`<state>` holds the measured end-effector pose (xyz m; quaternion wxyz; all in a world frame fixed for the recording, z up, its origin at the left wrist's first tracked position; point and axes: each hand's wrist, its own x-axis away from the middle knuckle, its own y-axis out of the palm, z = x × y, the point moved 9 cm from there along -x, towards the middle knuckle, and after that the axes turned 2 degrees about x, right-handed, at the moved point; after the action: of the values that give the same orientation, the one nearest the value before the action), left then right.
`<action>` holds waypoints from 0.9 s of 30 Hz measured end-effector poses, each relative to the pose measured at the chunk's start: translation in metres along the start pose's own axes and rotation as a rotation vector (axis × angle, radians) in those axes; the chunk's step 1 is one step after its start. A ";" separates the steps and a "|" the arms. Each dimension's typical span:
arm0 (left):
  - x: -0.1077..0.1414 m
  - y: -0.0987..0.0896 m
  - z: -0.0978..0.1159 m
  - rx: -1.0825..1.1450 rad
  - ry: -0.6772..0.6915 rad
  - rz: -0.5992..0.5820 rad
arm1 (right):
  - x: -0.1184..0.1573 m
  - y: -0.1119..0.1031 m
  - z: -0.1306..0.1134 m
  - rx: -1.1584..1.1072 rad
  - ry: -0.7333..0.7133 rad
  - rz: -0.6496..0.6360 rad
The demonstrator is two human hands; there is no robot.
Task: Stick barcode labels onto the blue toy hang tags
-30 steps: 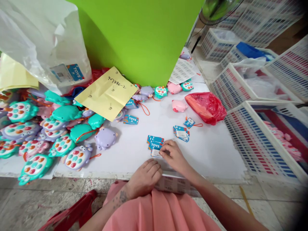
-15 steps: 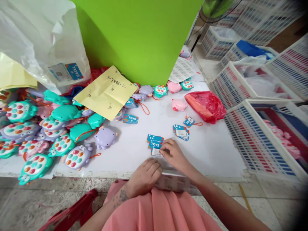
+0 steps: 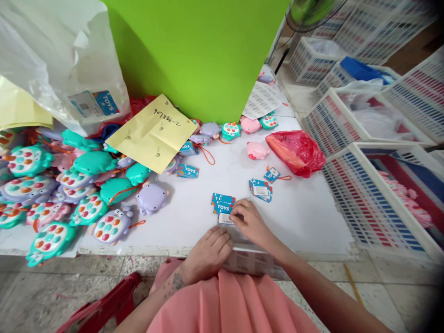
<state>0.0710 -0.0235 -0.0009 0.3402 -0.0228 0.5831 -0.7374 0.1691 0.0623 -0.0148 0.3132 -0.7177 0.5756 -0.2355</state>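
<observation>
Several blue TOYS cards (image 3: 224, 206) lie overlapped near the table's front edge. The lowest card (image 3: 225, 218) shows a white label, and the pinched fingertips of my right hand (image 3: 247, 218) touch its right side. My left hand (image 3: 212, 249) rests at the table edge just below the cards, its fingers curled together over a sheet of printed labels (image 3: 248, 262); whether it grips the sheet is hidden. To the right lies a second fanned stack of cards (image 3: 261, 190), with a small tag (image 3: 272, 174) on an orange cord above it.
Turtle-like toys (image 3: 111, 225) pile up on the left under a yellow paper (image 3: 152, 132) and a plastic bag (image 3: 69, 60). A green panel (image 3: 201, 55) stands behind. A red bag (image 3: 296, 152) and pink toy (image 3: 257, 150) lie right, beside white crates (image 3: 374, 203).
</observation>
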 end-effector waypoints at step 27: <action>-0.002 0.011 -0.013 -0.019 -0.147 -0.047 | 0.005 -0.003 0.010 0.086 0.017 0.100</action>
<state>0.0722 -0.0122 -0.0134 0.3646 -0.0939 0.5625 -0.7361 0.1795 0.0600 -0.0195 0.3501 -0.6720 0.6028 -0.2501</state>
